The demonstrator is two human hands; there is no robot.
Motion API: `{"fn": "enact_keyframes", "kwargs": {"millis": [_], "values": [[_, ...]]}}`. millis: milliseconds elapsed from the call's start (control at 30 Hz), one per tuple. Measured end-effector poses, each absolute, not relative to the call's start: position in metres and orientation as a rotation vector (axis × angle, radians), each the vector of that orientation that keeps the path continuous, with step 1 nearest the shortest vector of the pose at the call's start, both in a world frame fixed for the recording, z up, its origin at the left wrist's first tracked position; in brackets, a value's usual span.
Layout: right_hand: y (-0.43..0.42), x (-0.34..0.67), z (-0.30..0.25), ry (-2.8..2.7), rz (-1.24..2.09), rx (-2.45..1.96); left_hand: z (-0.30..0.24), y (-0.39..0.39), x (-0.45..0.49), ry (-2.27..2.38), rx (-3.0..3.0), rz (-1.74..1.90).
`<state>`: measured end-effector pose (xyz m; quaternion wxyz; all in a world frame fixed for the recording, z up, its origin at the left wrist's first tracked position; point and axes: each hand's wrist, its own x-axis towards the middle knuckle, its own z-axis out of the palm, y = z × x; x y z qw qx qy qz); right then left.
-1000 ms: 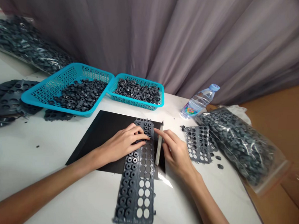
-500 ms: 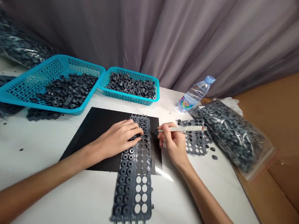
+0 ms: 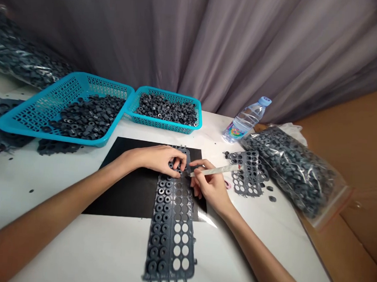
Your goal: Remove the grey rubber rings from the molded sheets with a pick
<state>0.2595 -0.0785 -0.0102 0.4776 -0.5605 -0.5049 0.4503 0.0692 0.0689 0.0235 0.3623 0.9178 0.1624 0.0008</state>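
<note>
A long dark grey rubber sheet (image 3: pixel 171 242) lies lengthwise before me, with round rings in its left columns and open holes in much of its right side. Over its upper part is my left hand (image 3: pixel 164 160), fingers curled and thumb tip close to the index fingertip; what they pinch, if anything, is hidden. My right hand (image 3: pixel 213 187) grips a slim white pen-like tool (image 3: pixel 220 170) between thumb and fingers. The tool's dark tip points at the sheet beside my left fingertips. Under the sheet's upper part lies a black mat (image 3: pixel 124 196).
Two blue baskets (image 3: pixel 20 124) (image 3: pixel 164 123) of loose rings stand at the back left. Behind them is a big bag of parts (image 3: pixel 27 59). To the right are a water bottle (image 3: pixel 245 119), a smaller holed sheet (image 3: pixel 245 174) and a zip bag of dark pieces (image 3: pixel 295 173).
My right hand has brought the tool left and down, onto the sheet. My left hand has curled its fingers, its wrist raised. The view has shifted slightly.
</note>
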Motion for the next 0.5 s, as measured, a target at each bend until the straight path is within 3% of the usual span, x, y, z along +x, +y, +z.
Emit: {"fn": "enact_keyframes", "kwargs": {"millis": [267,500], "values": [[-0.077,0.264,-0.017,-1.254,1.123,-1.339,-0.001,0.059,0.056,0.373,2.358,0.339],[-0.076,0.267,-0.006,-1.365,1.154,-1.393,-0.007,0.059,0.057,0.334,2.235,0.426]]}}
